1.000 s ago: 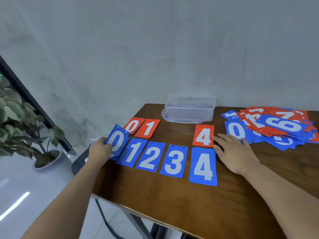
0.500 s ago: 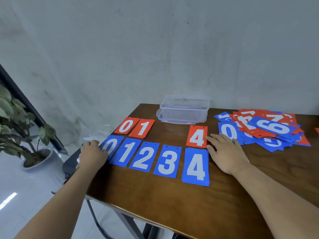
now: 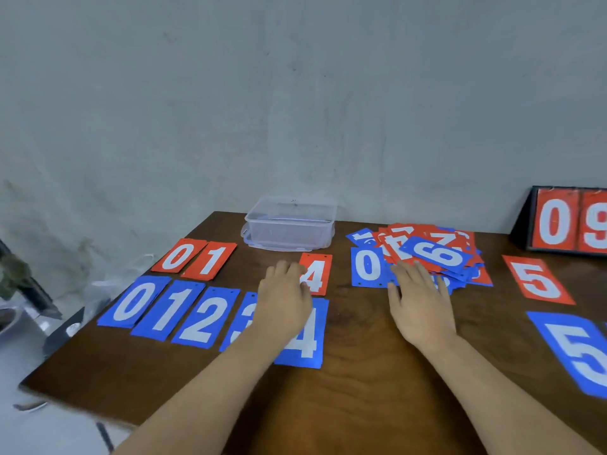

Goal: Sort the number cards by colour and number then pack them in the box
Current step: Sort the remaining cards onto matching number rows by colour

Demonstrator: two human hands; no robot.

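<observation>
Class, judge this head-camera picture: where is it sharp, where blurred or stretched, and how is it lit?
Head view, middle: sharp, the blue 0 card by the pile reads clearly; head view, left edge: smeared, the plant is a blur; head view, right edge: the lens stretches the blue 5 card; head view overall: soft even light, faint shadows on the table.
</observation>
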